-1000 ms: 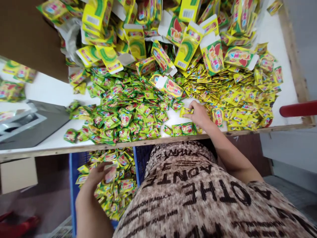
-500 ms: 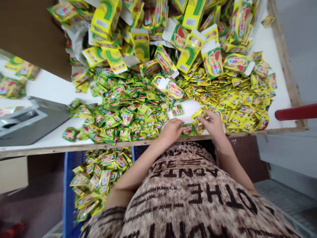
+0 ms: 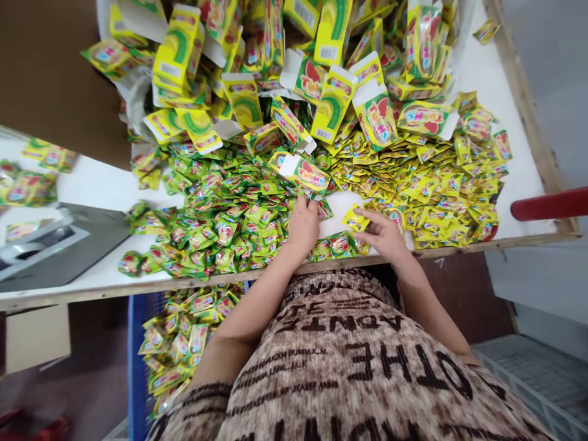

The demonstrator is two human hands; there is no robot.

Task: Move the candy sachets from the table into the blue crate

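Observation:
My left hand (image 3: pixel 303 228) has its fingers curled together at the right edge of the pile of green candy packets (image 3: pixel 229 214). Its fingertips are just below an open yellow carton (image 3: pixel 309 174), and what they pinch is hidden. A green packet lies right beside them. My right hand (image 3: pixel 384 236) pinches a yellow candy packet (image 3: pixel 353 219) between thumb and fingers, over the bare white tabletop. Under it, by the table edge, lie several green packets (image 3: pixel 340 244). To its right spreads the pile of yellow packets (image 3: pixel 441 202).
Printed cartons (image 3: pixel 333 104) are heaped at the back. A brown box (image 3: pixel 59 79) and a grey metal device (image 3: pixel 68 245) stand on the left. A wooden rim (image 3: pixel 528 104) edges the table. A red bar (image 3: pixel 551 207) juts in from the right. Below sits a blue crate (image 3: pixel 138 367) holding filled cartons.
My left hand has moved forward and left, from the table edge to just below the open carton. My right hand has shifted slightly left with the yellow packet. The view has tilted a little.

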